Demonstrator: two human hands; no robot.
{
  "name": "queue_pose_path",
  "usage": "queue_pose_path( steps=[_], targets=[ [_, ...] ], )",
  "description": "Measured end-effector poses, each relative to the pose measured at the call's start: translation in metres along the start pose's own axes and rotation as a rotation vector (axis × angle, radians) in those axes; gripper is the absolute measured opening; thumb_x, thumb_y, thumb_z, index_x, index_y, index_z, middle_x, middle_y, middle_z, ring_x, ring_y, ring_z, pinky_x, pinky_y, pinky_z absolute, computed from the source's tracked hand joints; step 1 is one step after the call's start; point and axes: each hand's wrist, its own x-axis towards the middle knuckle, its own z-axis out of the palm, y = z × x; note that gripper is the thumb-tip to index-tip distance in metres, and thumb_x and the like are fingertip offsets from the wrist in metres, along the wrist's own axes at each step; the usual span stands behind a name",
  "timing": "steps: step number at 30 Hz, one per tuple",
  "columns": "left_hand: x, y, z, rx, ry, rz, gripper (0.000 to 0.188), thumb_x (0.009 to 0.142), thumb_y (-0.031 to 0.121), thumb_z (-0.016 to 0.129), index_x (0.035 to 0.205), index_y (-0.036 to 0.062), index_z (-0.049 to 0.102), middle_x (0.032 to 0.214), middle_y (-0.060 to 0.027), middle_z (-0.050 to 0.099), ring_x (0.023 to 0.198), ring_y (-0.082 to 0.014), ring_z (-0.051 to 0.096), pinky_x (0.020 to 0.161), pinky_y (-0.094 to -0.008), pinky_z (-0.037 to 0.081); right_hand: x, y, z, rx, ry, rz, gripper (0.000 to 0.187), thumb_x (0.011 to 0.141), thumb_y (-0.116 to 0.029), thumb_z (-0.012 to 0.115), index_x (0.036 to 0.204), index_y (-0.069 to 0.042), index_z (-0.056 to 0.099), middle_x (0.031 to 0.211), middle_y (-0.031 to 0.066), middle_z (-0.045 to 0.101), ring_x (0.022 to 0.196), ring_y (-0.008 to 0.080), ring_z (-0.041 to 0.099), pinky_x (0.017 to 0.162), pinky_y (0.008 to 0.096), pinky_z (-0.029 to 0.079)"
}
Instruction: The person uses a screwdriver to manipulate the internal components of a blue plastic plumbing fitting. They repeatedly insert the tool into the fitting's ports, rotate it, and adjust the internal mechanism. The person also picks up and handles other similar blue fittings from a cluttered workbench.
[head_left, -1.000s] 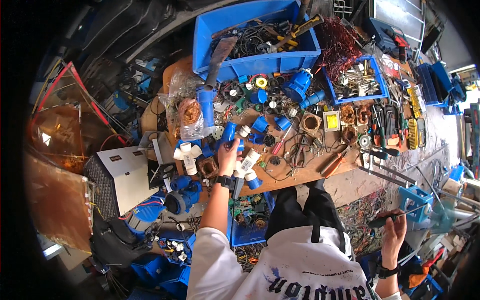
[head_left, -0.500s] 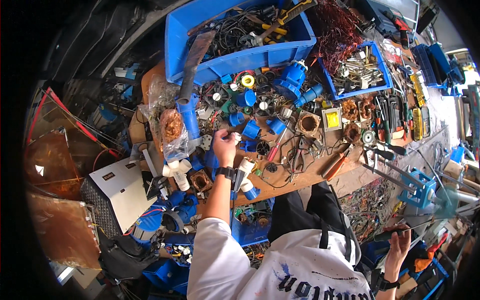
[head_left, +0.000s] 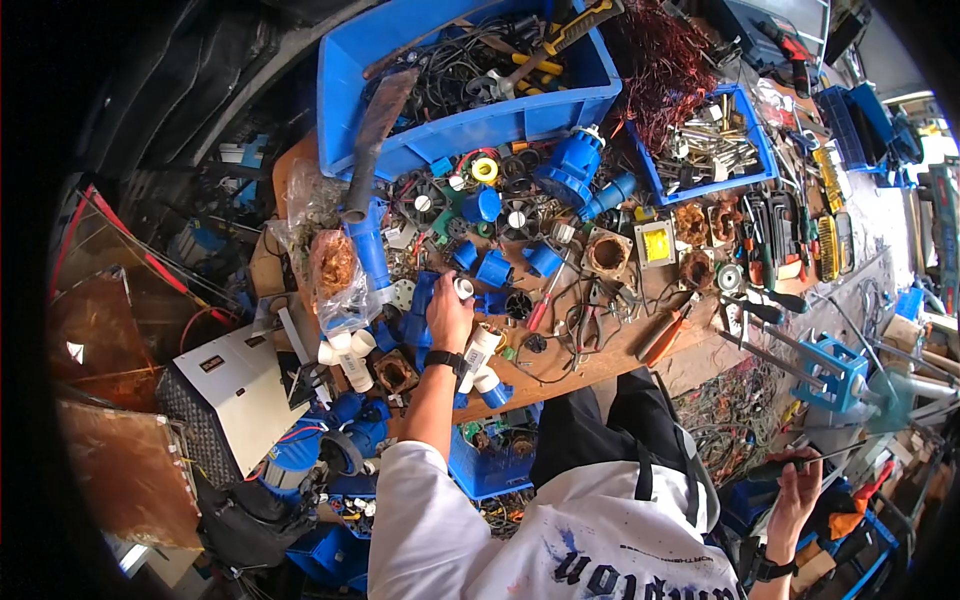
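- On my feed, twelve is the top edge; the left hand (head_left: 449, 315) is over the wooden workbench (head_left: 622, 348), fingers toward twelve.
- Small white fitting (head_left: 463, 288): at that hand's one o'clock, right against the fingertips; I cannot tell whether they pinch it or merely touch.
- Blue fitting (head_left: 417, 322): just beside the same hand, nine o'clock.
- I log the right hand (head_left: 796, 490) well apart, at four o'clock from the left, fingers closed around a dark-handled screwdriver (head_left: 768, 470), blade toward two.
- Three-way white fitting (head_left: 352, 362): left hand's eight o'clock.
- Pliers (head_left: 590, 325): its three o'clock, on the bench.
- Large blue bin (head_left: 500, 128): its twelve o'clock, holding cables and a hammer (head_left: 562, 40).
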Motion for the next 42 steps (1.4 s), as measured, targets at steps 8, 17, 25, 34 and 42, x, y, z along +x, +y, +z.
queue_pose_path(
  steps=[8, 17, 25, 34, 42],
  targets=[
    [-0.044, 0.085, -0.11, -0.628, 0.363, 0.188, 0.058, 0.073, 0.0, 0.079, 0.125, 0.0035, 0.054, 0.121, -0.0124, 0.052, 0.085, -0.0188, 0.064, 0.063, -0.0256, 0.057, -0.001, -0.005, -0.004, 0.046, -0.042, -0.078, 0.025, 0.094, -0.017, 0.063, 0.111, -0.004, 0.052, 0.097, 0.0073, 0.064, 0.091, 0.0178, 0.063, 0.083, 0.0282, 0.047],
    [-0.096, 0.125, -0.202, -1.655, -0.018, -0.078, 0.048, 0.096, 0.035, 0.057, 0.129, 0.001, 0.047, 0.106, -0.0104, 0.062, 0.087, -0.0171, 0.062, 0.072, -0.0305, 0.054, -0.008, -0.022, -0.002, 0.157, -0.138, -0.182, 0.025, 0.094, -0.015, 0.063, 0.113, -0.004, 0.051, 0.096, 0.0092, 0.064, 0.091, 0.0208, 0.064, 0.086, 0.0342, 0.049],
    [-0.099, 0.12, -0.21, -2.064, -0.276, -0.234, 0.048, 0.099, 0.047, 0.047, 0.121, 0.0047, 0.052, 0.107, -0.0108, 0.066, 0.083, -0.0179, 0.064, 0.07, -0.0333, 0.058, -0.015, -0.019, -0.01, 0.184, -0.12, -0.204, 0.021, 0.094, -0.011, 0.061, 0.111, -0.004, 0.051, 0.097, 0.0089, 0.063, 0.092, 0.0195, 0.063, 0.085, 0.0316, 0.048],
    [-0.05, 0.006, -0.051, -0.997, -0.019, -0.648, 0.034, 0.085, 0.038, 0.073, 0.092, 0.0069, 0.061, 0.077, -0.0007, 0.064, 0.061, -0.0094, 0.06, 0.047, -0.0245, 0.049, -0.02, -0.013, -0.013, 0.142, -0.092, -0.18, 0.022, 0.093, -0.01, 0.061, 0.111, -0.003, 0.051, 0.096, 0.009, 0.065, 0.089, 0.0192, 0.064, 0.082, 0.0309, 0.049],
    [-0.009, -0.002, 0.014, -0.238, 0.191, -0.334, 0.039, 0.078, 0.031, 0.077, 0.095, 0.0009, 0.058, 0.099, -0.0187, 0.061, 0.093, -0.0377, 0.061, 0.077, -0.0442, 0.051, -0.037, -0.011, -0.025, 0.087, 0.065, -0.1, 0.024, 0.094, -0.013, 0.062, 0.113, -0.002, 0.052, 0.096, 0.0068, 0.064, 0.09, 0.0166, 0.063, 0.082, 0.0284, 0.048]
  ],
)
